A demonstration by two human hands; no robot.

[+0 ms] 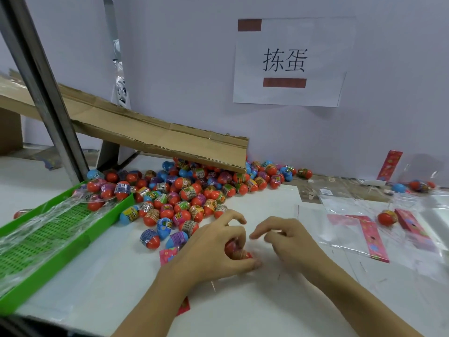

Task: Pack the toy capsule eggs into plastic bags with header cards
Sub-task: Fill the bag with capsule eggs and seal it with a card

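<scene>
My left hand (213,249) curls round red capsule eggs (234,249) on the white table, on a clear plastic bag whose pink header card (167,255) shows beside my wrist. My right hand (284,242) hovers just right of them with fingers bent; whether it pinches the bag film I cannot tell. A large heap of loose capsule eggs (184,190), red, blue and purple, lies beyond my hands under a cardboard chute (155,132).
A green slotted tray (48,229) with filled bags at its far end sits at left. Empty clear bags with pink header cards (371,237) lie at right, with a few stray eggs (386,217). A metal post (43,93) rises at left. A paper sign (289,62) hangs on the wall.
</scene>
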